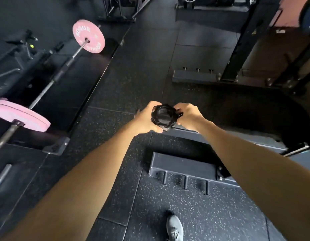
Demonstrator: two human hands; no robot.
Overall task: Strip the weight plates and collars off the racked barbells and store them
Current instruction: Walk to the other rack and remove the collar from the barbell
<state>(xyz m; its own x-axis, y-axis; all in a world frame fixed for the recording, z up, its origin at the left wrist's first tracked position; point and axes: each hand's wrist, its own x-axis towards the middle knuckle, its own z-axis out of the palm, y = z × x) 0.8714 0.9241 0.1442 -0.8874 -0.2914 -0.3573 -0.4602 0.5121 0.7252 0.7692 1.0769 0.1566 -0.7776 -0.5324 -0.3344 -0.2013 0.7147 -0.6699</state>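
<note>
A black barbell collar [163, 117] is held between both hands at mid-frame, above the rubber floor. My left hand [147, 119] grips its left side and my right hand [189, 116] grips its right side near the clamp lever. At the left, a barbell [64, 66] lies across a rack with a pink weight plate [88, 36] on its far end and another pink plate [20, 115] on its near end. The bar end on which the collar may sit is hidden behind the collar and my hands.
A black rack foot [185, 165] with three short pegs lies on the floor below my arms. A rack upright [241, 40] stands at the upper right, with a blue plate [308, 14] at the corner. My grey shoe [175, 226] is at the bottom.
</note>
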